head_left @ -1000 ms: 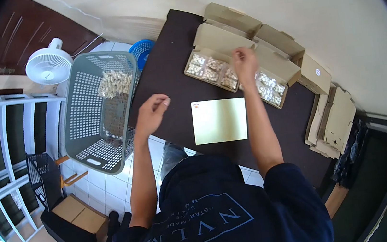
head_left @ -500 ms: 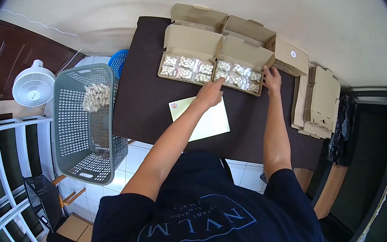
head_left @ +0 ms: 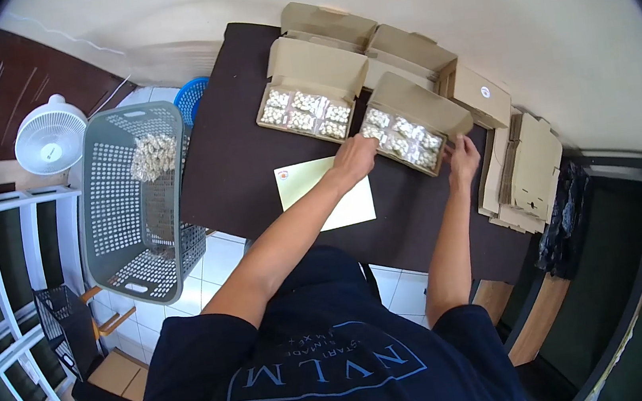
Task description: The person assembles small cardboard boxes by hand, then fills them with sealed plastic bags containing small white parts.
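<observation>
An open cardboard box (head_left: 413, 163) filled with small clear packets of whitish round pieces (head_left: 401, 136) sits at an angle on the dark table. My left hand (head_left: 354, 159) is closed at its near left corner, fingertips on the edge. At its right end, my right hand (head_left: 463, 159) has bent fingers gripping the side by the lid; part of them is hidden. Left of it stands a second open box (head_left: 302, 128) with similar packets, its lid raised. A pale yellow sheet (head_left: 345, 201) lies near my left forearm.
Behind are more open boxes (head_left: 327, 25) and a closed box (head_left: 478, 95) with a round sticker. Flattened cardboard (head_left: 529, 167) leans at the table's right. Left of the table (head_left: 232, 163) are a grey basket (head_left: 135, 283) holding a bagged bundle, and a white fan (head_left: 51, 139).
The right filled box has turned and shifted right and toward me, leaving a gap beside the left box. Both my hands moved along with it.
</observation>
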Demonstrator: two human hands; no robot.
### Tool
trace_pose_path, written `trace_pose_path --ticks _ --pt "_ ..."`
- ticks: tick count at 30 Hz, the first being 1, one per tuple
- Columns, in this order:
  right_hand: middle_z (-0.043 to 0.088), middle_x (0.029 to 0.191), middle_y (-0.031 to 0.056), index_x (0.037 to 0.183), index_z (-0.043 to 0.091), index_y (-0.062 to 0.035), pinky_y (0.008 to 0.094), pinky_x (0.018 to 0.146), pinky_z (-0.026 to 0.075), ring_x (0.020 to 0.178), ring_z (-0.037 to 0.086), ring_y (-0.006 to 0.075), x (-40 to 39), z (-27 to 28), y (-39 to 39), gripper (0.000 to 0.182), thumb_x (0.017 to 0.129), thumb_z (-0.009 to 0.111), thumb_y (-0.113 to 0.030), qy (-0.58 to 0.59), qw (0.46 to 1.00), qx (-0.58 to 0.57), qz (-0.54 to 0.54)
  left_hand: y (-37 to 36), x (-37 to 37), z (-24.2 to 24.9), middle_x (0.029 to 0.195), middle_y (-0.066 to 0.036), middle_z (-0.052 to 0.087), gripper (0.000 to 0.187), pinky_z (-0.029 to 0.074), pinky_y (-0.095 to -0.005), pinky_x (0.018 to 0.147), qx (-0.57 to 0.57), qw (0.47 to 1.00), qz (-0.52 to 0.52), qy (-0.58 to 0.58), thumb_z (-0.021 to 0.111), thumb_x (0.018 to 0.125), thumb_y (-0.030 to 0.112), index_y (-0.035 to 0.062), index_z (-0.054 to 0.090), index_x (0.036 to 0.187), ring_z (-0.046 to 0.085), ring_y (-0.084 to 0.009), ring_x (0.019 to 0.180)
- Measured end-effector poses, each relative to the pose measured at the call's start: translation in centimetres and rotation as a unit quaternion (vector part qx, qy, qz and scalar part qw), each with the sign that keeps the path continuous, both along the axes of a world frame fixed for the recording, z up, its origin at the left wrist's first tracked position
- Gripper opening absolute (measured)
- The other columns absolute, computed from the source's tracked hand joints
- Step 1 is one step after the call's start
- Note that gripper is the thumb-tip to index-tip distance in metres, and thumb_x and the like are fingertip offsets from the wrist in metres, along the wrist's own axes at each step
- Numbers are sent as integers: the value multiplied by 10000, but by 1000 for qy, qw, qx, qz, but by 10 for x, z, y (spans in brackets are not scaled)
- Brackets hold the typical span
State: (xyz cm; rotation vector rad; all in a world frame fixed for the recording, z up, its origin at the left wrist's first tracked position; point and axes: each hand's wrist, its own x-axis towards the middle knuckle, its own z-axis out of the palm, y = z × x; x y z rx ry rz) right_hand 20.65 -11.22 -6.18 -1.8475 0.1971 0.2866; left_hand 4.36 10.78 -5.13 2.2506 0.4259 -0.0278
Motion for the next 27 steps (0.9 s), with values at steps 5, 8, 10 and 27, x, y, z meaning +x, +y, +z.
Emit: trace_pose_path --ticks 5,8,10,27 --pt "643 1000 54 1125 603 -18 260 568 513 782 659 176 -56 44 4 278 993 544 -255 -33 997 62 -42 6 -59 39 711 -254 616 98 496 -481 636 -1 997 -6 -76 574 867 80 7 632 835 629 -425 693" --pt "652 984 61 1091 630 -5 261 580 527 777 630 137 -107 64 47 248 996 536 -213 -28 996 88 5 23 -126 48 780 -231 653 130 517 -455 659 -20 993 63 -99 627 865 96 33 688 960 646 -408 721" --pt "657 981 68 1094 635 -1 268 579 544 774 635 139 -137 62 83 232 988 547 -187 -9 994 83 77 38 -176 46 816 -224 665 133 527 -437 660 -11 989 140 -50 656 843 96 27 702 948 665 -383 738" --pt "673 781 184 879 651 18 410 732 515 754 671 342 -231 -9 308 150 841 634 -126 -228 891 -147 364 107 -322 10 645 -155 643 163 505 -367 580 -57 874 477 -78 703 826 125 29 661 952 655 -276 602"
